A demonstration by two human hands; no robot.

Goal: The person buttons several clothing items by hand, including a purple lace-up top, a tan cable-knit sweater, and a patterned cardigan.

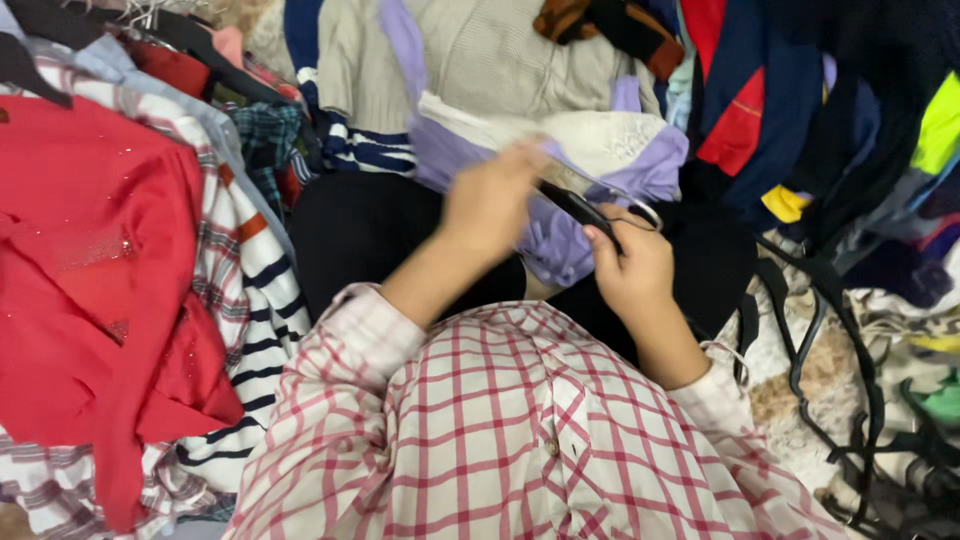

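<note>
floor: hidden under heaped clothes [150, 250] | hangers [830, 380] piled right | light: even

The right hand [632, 262] grips a black hanger [578, 208] over the lap, while the left hand [490, 200] pulls at a lilac and white garment [610, 150]. A red garment [90, 260] and a striped top [255, 300] lie to the left, loose black hangers [830, 330] to the right.
</note>
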